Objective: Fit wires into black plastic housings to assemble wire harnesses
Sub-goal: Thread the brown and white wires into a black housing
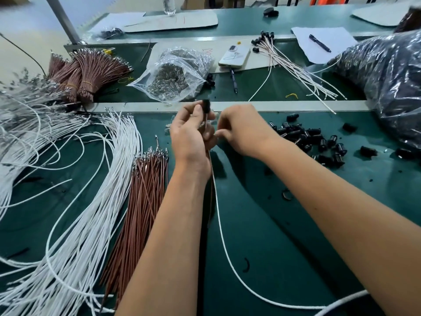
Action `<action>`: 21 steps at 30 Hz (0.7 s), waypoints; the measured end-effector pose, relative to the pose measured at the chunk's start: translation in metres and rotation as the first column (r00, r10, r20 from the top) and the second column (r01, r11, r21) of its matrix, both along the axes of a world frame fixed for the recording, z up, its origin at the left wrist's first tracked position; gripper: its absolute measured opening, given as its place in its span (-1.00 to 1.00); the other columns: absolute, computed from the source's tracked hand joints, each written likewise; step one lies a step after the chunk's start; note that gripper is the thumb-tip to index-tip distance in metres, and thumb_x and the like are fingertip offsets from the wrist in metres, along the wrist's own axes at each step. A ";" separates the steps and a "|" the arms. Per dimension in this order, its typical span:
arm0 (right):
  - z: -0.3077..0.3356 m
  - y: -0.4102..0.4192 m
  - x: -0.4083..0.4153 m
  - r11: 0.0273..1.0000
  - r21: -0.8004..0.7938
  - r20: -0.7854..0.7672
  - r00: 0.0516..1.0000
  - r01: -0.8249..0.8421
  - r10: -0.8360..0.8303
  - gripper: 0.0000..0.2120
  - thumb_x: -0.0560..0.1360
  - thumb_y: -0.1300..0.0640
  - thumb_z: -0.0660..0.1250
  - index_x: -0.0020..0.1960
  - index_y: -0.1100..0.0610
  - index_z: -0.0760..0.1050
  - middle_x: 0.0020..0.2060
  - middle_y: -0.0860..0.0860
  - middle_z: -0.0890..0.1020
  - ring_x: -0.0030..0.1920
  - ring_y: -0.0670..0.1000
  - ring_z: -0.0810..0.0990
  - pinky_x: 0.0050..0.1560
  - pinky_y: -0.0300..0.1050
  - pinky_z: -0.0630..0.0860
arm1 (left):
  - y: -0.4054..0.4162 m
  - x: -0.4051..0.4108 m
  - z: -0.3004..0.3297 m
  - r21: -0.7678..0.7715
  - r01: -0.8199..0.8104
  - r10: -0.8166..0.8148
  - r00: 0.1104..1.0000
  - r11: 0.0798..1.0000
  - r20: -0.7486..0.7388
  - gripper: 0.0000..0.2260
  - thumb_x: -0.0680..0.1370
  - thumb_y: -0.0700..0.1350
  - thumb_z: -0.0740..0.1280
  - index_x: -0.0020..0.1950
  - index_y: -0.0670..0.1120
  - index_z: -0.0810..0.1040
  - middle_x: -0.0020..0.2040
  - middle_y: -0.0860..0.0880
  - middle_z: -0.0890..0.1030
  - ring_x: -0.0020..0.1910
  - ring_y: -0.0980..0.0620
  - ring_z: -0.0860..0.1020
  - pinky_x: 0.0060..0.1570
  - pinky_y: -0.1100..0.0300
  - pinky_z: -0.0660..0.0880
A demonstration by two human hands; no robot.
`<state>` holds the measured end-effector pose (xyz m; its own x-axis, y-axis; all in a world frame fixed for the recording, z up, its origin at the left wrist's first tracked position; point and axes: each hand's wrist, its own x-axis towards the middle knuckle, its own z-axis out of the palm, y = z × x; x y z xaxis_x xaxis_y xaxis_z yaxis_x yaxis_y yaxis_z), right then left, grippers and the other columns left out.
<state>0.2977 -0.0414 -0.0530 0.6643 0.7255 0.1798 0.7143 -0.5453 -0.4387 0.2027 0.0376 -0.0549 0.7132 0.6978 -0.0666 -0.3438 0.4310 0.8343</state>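
Nearest the camera, two bare forearms reach out over the green table point(273, 224), their elbows cut off by the bottom edge. A big heap of white wires point(75, 201) sprawls at the left, running out of view, with a loose bundle of brown wires point(143, 197) lying just beside it. At the far right a dark plastic bag point(391, 76) is partly cut off, its contents too blurred to make out. Loose black housings point(314, 142) lie scattered right of the hands. The left hand point(189, 133) curls round a black housing point(206, 103) held up above the table, its shape smeared by motion. A brown wire hangs from it, mostly hidden behind the wrist. The right hand point(241, 128) pinches a white wire point(224, 254) whose tip is hidden between the fingers; the wire loops down toward the near edge
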 end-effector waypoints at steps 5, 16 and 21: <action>0.006 -0.070 -0.004 0.846 0.489 -0.400 0.917 0.214 -0.001 -0.86 0.49 0.31 0.54 -0.16 0.24 0.58 -0.35 0.11 0.70 -0.34 0.06 0.73 -0.37 -0.06 0.66 | -0.008 0.001 -0.003 0.151 0.257 -0.251 0.966 0.955 -0.054 -0.88 0.64 -0.25 0.27 -0.09 -0.12 0.51 -0.30 -0.03 0.56 -0.43 0.08 0.24 -0.51 0.29 0.09; -0.006 -0.123 -0.022 0.679 0.705 -0.374 0.921 0.206 0.109 -0.93 0.53 0.33 0.49 0.01 0.24 0.69 -0.28 0.12 0.71 -0.35 0.04 0.69 -0.29 -0.15 0.66 | -0.022 0.001 -0.012 0.342 0.528 -0.473 0.849 0.778 -0.235 -0.85 0.57 -0.31 0.36 0.04 -0.15 0.69 -0.16 -0.13 0.71 -0.37 0.09 0.32 -0.39 0.28 0.22; -0.007 -0.125 -0.022 0.633 0.743 -0.364 0.925 0.219 0.107 -0.94 0.56 0.32 0.47 0.01 0.25 0.70 -0.31 0.16 0.69 -0.34 0.07 0.69 -0.25 -0.10 0.68 | -0.022 0.002 -0.014 0.342 0.539 -0.491 0.842 0.769 -0.223 -0.84 0.56 -0.31 0.37 0.03 -0.14 0.71 -0.14 -0.16 0.72 -0.34 0.05 0.29 -0.35 0.23 0.17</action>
<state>0.2754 -0.1667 -0.0603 0.8295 0.3918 0.3980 0.4054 0.0677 -0.9116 0.2048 0.0156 -0.0693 0.9767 0.2136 0.0193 -0.0544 0.1598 0.9857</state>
